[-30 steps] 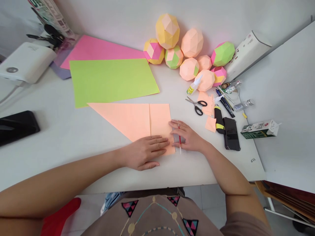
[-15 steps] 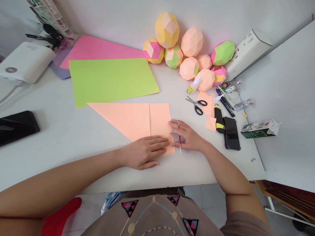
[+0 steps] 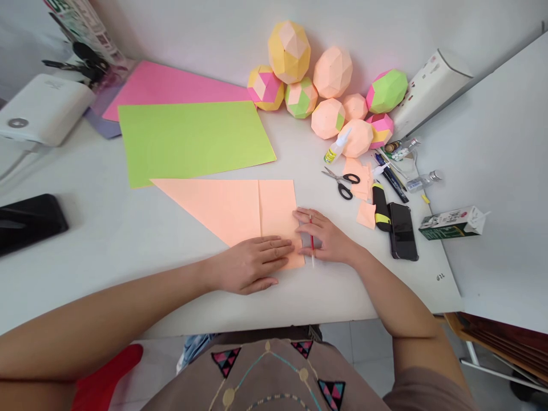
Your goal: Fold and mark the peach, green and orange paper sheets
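In the head view, the left hand (image 3: 254,265) lies flat, fingers extended and grasping nothing, on the peach paper sheet with a slanting edge (image 3: 205,202), hiding part of it on the white table (image 3: 107,240). The right hand (image 3: 323,237) touches the sheet's right edge; a slim red-and-white stick (image 3: 312,242) shows at its fingers, partly covered, whether gripped I cannot tell. The glossy black rectangular device (image 3: 32,222) is cut off at left.
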The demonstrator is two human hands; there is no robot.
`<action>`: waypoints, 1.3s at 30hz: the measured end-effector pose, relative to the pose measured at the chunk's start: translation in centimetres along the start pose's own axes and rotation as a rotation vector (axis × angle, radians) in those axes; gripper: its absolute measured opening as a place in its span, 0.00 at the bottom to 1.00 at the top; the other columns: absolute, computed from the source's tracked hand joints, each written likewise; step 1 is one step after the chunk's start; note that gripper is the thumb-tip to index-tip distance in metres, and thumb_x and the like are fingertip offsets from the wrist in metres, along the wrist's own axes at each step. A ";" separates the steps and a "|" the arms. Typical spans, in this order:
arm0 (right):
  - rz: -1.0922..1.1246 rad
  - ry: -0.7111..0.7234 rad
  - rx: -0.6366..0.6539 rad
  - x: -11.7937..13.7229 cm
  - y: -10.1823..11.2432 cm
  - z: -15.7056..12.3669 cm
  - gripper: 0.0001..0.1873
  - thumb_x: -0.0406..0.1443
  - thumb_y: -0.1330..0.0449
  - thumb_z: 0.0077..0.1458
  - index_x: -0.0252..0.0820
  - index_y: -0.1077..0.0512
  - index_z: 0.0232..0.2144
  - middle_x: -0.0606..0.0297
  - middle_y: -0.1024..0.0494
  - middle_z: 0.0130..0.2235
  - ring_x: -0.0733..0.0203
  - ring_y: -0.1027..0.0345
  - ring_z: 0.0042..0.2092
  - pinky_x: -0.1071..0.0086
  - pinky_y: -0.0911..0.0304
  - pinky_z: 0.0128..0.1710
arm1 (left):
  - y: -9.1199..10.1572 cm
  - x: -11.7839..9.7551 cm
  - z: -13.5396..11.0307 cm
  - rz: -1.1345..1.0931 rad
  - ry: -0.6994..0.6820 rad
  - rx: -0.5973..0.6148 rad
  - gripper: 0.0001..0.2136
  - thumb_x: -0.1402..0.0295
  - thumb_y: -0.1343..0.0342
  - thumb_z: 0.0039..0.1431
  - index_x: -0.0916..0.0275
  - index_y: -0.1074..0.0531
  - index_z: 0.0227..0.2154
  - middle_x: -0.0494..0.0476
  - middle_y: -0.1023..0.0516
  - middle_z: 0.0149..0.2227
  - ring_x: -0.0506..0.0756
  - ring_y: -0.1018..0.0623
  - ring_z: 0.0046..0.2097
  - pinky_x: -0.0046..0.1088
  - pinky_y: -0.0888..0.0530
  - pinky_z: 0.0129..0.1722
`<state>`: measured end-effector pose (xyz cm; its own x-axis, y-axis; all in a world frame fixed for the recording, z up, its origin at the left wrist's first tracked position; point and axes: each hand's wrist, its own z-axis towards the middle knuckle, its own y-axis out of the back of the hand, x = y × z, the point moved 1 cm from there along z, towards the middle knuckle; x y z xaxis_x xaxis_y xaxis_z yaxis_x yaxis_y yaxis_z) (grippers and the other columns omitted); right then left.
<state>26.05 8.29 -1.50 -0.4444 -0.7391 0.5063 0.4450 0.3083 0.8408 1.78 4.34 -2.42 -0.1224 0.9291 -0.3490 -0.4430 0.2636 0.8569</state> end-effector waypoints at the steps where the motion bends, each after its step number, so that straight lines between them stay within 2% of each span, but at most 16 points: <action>1: 0.001 -0.001 0.000 0.0 0.0 0.0 0.17 0.43 0.37 0.54 0.40 0.31 0.43 0.47 0.35 0.60 0.50 0.48 0.65 0.48 0.47 0.63 | 0.0 0.0 0.0 0.000 -0.001 0.000 0.19 0.63 0.57 0.67 0.73 0.32 0.50 0.75 0.33 0.58 0.65 0.37 0.62 0.47 0.35 0.60; 11: 0.007 -0.020 0.014 0.1 0.1 0.0 0.18 0.43 0.36 0.54 0.41 0.31 0.43 0.48 0.35 0.61 0.50 0.49 0.65 0.48 0.48 0.63 | 0.1 0.0 0.2 0.022 -0.017 -0.030 0.12 0.72 0.53 0.64 0.70 0.29 0.45 0.71 0.30 0.56 0.62 0.35 0.62 0.45 0.32 0.59; 22: -0.011 -0.045 0.059 0.3 0.2 -0.1 0.19 0.44 0.36 0.52 0.41 0.31 0.44 0.50 0.37 0.62 0.50 0.51 0.66 0.48 0.50 0.64 | 0.3 -0.1 0.3 0.018 -0.012 -0.032 0.12 0.73 0.52 0.64 0.70 0.28 0.45 0.71 0.29 0.55 0.62 0.34 0.62 0.45 0.31 0.59; 32: 0.010 -0.062 0.086 0.3 0.2 -0.1 0.12 0.43 0.35 0.52 0.42 0.31 0.31 0.51 0.39 0.63 0.51 0.54 0.67 0.50 0.53 0.65 | 0.6 -0.2 0.5 0.003 0.017 -0.003 0.12 0.74 0.52 0.64 0.70 0.28 0.46 0.72 0.30 0.56 0.63 0.34 0.61 0.46 0.31 0.58; 39: 0.016 -0.023 0.059 0.1 0.1 -0.2 0.12 0.44 0.36 0.53 0.41 0.28 0.32 0.50 0.37 0.62 0.50 0.53 0.67 0.49 0.52 0.64 | 0.6 -0.2 0.5 -0.015 0.038 0.011 0.12 0.73 0.52 0.64 0.68 0.28 0.47 0.70 0.30 0.56 0.62 0.34 0.62 0.46 0.31 0.58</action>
<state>26.24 8.16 -1.40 -0.4559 -0.7201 0.5231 0.4059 0.3549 0.8422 1.99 4.45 -1.60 -0.1495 0.9145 -0.3761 -0.4353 0.2807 0.8554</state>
